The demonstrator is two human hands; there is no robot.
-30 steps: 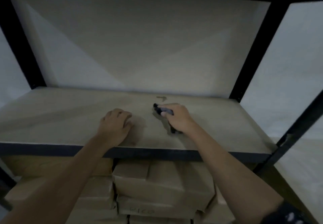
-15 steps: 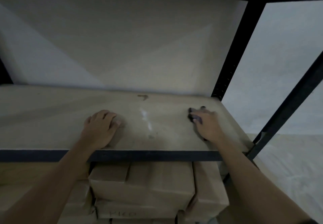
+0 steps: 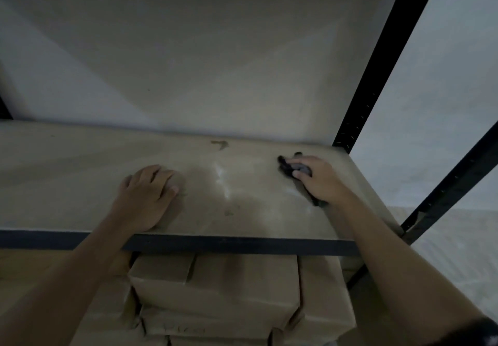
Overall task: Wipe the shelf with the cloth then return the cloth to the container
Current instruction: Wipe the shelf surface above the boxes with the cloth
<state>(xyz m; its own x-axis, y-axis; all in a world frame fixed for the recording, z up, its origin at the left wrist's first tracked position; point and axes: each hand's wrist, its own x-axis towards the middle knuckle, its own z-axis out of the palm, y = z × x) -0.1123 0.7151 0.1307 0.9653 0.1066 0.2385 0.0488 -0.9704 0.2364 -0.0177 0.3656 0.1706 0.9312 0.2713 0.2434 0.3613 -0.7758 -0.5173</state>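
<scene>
A dark cloth [image 3: 286, 167] is bunched under my right hand [image 3: 319, 179], which presses it onto the beige shelf board [image 3: 67, 178] near the board's right end. Only the cloth's front edge and a strip by the wrist show; the rest is hidden by the fingers. My left hand [image 3: 147, 196] rests on the board near its front edge, fingers loosely curled, holding nothing. Pale smears mark the board between the two hands. No container is in view.
Black metal uprights [image 3: 377, 59] stand at the shelf's right end, and a dark rail [image 3: 242, 246] runs along its front edge. Stacked cardboard boxes [image 3: 215, 291] fill the level below. A small dark mark [image 3: 219, 144] lies near the back wall.
My right hand has slid the cloth from the middle of the board to its right end, leaving pale smears behind. My left hand has stayed in place on the board.
</scene>
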